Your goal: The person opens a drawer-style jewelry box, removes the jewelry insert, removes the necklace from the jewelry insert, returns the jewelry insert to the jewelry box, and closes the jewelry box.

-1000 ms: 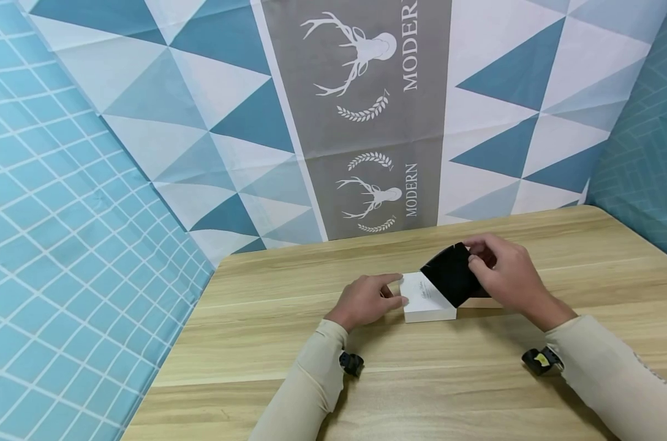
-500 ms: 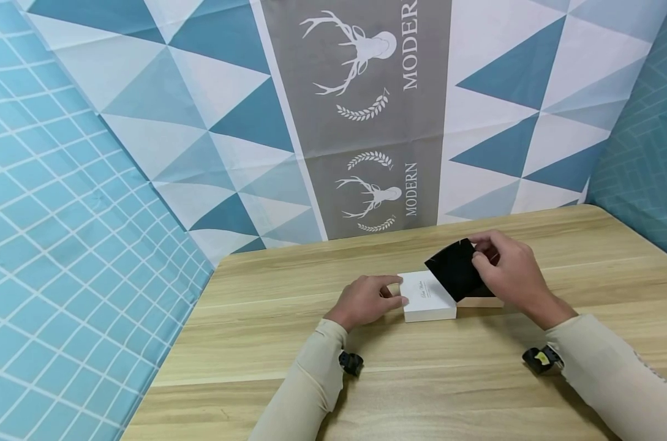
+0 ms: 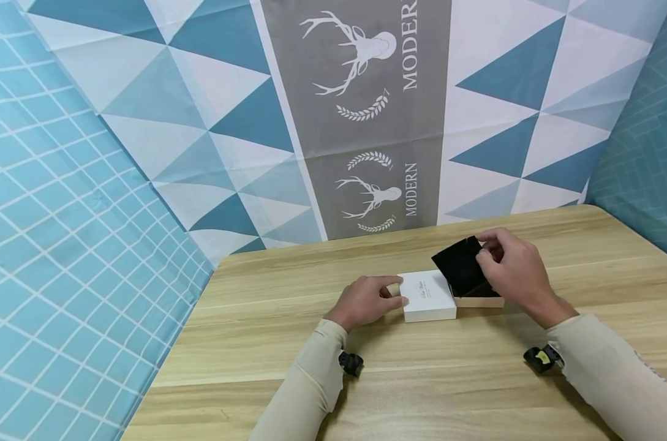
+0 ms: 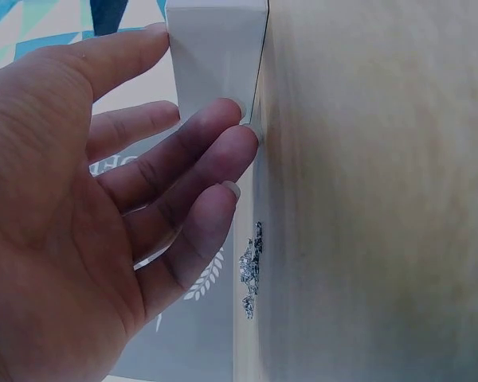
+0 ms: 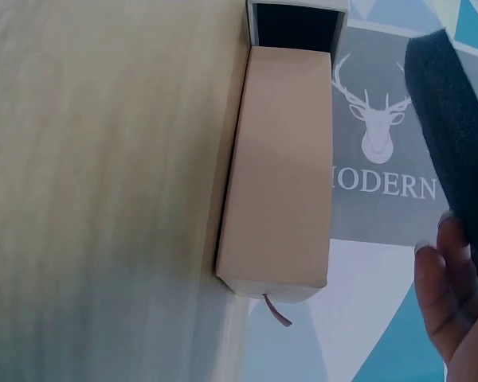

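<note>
A white box (image 3: 424, 295) with small print on top lies on the table, its tan drawer (image 5: 279, 167) slid out to the right. The drawer has a dark inside and a short ribbon tab (image 5: 277, 311) at its end. At the box's left end, my left hand (image 3: 364, 299) touches the edge with thumb and forefinger, the other fingers loosely bent. My right hand (image 3: 512, 269) pinches a black foam pad (image 3: 460, 266) by its right side and holds it tilted above the drawer. The pad hides part of the drawer's inside.
Beyond the left fingers, a small glittering silver object (image 4: 251, 270) lies on the wooden table (image 3: 388, 398). A patterned wall cloth (image 3: 339, 122) hangs behind the table's back edge. Side cloths (image 3: 647, 147) stand at left and right.
My right hand has moved slightly right and back with the black foam pad, uncovering more of the box top and the drawer's front. The left hand and the box have stayed put.
</note>
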Action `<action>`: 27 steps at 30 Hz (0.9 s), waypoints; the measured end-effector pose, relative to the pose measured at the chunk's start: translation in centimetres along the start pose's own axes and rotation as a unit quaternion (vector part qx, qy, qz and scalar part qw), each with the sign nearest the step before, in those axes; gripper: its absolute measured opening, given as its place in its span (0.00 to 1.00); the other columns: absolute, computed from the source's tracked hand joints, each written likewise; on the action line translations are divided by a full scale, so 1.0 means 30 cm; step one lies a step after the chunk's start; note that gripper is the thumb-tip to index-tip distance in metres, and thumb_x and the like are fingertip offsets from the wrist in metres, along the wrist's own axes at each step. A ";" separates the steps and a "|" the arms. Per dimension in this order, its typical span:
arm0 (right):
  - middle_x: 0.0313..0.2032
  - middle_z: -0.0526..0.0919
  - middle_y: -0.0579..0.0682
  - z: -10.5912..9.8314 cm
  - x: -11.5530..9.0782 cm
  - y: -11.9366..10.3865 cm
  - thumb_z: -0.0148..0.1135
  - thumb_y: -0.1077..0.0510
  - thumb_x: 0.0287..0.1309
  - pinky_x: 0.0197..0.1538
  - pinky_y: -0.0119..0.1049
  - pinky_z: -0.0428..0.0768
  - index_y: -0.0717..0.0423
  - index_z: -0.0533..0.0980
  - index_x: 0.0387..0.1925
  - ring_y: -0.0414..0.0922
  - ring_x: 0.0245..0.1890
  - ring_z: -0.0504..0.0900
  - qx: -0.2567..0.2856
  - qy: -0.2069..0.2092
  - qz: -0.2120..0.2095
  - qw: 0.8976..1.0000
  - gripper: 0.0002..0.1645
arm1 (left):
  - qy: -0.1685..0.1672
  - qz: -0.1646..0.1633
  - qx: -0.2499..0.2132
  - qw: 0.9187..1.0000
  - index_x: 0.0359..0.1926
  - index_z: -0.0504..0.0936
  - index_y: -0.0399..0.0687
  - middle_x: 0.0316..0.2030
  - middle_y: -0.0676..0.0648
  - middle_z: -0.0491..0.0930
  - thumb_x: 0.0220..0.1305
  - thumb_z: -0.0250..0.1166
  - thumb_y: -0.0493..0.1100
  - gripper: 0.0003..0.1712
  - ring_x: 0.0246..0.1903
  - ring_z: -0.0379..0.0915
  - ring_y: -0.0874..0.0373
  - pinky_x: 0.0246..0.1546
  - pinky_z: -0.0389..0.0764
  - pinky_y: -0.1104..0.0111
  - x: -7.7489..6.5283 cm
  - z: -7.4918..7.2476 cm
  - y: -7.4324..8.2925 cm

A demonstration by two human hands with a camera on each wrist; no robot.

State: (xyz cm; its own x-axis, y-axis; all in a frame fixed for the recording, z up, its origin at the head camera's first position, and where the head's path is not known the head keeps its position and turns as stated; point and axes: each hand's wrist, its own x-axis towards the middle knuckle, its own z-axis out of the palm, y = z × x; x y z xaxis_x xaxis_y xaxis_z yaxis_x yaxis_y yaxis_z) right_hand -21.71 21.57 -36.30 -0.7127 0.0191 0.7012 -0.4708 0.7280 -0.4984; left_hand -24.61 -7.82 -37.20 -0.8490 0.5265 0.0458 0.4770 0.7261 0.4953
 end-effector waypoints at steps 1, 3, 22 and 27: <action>0.31 0.83 0.52 0.000 0.000 0.000 0.54 0.66 0.61 0.33 0.40 0.70 0.62 0.80 0.48 0.46 0.27 0.76 -0.003 0.000 0.005 1.000 0.15 | 0.000 -0.001 -0.001 1.000 0.66 0.77 0.61 0.35 0.59 0.86 0.67 0.64 0.61 0.29 0.31 0.77 0.72 0.35 0.76 0.70 0.000 0.000 0.000; 0.32 0.83 0.54 0.001 -0.001 0.002 0.54 0.65 0.61 0.34 0.43 0.70 0.63 0.79 0.48 0.48 0.27 0.76 -0.008 -0.001 0.018 1.000 0.15 | 0.000 -0.001 -0.003 1.000 0.66 0.77 0.61 0.35 0.59 0.86 0.67 0.64 0.61 0.29 0.31 0.77 0.72 0.35 0.76 0.70 0.000 0.000 0.000; 0.33 0.83 0.58 -0.008 0.003 0.017 0.54 0.62 0.62 0.32 0.46 0.71 0.64 0.79 0.48 0.52 0.29 0.79 -0.038 -0.012 0.056 0.998 0.16 | -0.004 -0.006 0.002 1.000 0.67 0.76 0.64 0.37 0.58 0.86 0.67 0.63 0.63 0.30 0.32 0.77 0.72 0.34 0.76 0.70 -0.002 -0.005 0.003; 0.33 0.84 0.57 -0.009 0.002 0.024 0.54 0.61 0.62 0.31 0.46 0.71 0.63 0.79 0.48 0.52 0.29 0.80 -0.044 -0.015 0.065 0.997 0.16 | -0.005 -0.004 -0.001 1.000 0.67 0.76 0.64 0.37 0.58 0.86 0.67 0.63 0.63 0.30 0.32 0.77 0.72 0.34 0.76 0.70 -0.004 -0.005 0.000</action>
State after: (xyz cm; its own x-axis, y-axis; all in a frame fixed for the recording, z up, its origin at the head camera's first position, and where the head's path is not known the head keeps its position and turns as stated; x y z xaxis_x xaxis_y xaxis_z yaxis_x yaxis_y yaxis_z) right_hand -21.95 22.27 -36.46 -0.7806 0.0969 0.6175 -0.3279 0.7776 -0.5365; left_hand -24.55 -7.94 -37.07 -0.8506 0.5248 0.0327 0.4690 0.7293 0.4981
